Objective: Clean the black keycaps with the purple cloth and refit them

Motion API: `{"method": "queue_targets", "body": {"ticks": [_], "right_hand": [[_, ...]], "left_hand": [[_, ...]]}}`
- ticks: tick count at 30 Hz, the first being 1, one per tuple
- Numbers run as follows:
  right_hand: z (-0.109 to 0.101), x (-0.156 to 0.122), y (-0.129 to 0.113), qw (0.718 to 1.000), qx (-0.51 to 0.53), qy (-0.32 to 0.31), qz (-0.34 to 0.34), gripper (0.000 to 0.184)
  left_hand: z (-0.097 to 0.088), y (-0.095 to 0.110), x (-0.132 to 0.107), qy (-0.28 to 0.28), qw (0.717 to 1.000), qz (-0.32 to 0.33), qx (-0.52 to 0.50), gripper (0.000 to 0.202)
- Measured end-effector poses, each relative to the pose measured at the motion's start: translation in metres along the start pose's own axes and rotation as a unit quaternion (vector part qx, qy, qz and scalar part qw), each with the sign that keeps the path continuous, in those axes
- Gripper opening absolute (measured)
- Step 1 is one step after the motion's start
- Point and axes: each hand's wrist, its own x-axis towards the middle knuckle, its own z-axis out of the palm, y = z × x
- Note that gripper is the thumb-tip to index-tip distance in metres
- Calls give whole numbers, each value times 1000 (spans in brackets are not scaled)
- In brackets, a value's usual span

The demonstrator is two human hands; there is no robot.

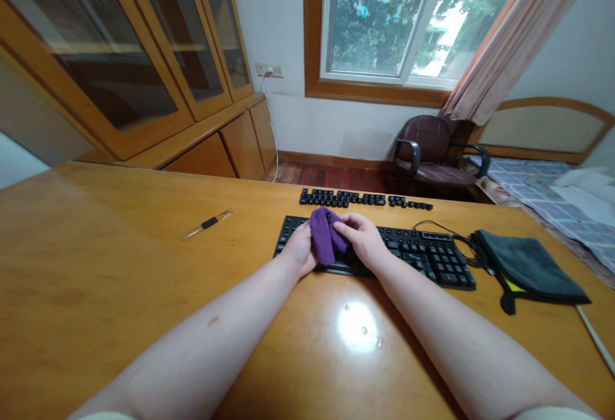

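Observation:
A purple cloth [323,241] is bunched between my two hands above the left half of a black keyboard [408,250]. My left hand [300,250] is closed around the cloth's left side, with its fingertips hidden behind it. From the right, my right hand [361,235] pinches the cloth between thumb and fingers. Something small and dark shows in the fold at the top of the cloth; I cannot make out for certain what it is. The keyboard lies flat on the wooden desk, and several of its upper key places look bare of caps.
Loose black keycaps [341,198] stand in rows along the desk's far edge. A thin clear tool with a black grip [209,222] lies to the left. On the right are a coiled cable [473,250] and a dark grey pouch [531,266]. Beyond the desk is an office chair [425,141].

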Motion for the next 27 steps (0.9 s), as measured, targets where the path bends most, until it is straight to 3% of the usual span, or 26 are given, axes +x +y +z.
{"method": "queue_targets", "body": {"ticks": [3,7,13,18,27], "right_hand": [[-3,-1,-2,998,47,45,6,27],[-5,-3,-1,994,49,77,-52,22],[-4,-3,1,997,8,16,-78,16],[-8,-2,4,996,40,14,-73,15],[-2,-2,-1,998,42,-18,-53,34]], "left_hand": [[1,0,0,-16,1000,13,5,24],[3,-2,-2,-48,998,22,37,26],[4,-4,-5,-64,994,29,82,26],[2,-6,-4,-22,992,78,95,22],[-4,1,-4,4,950,164,264,17]]}}
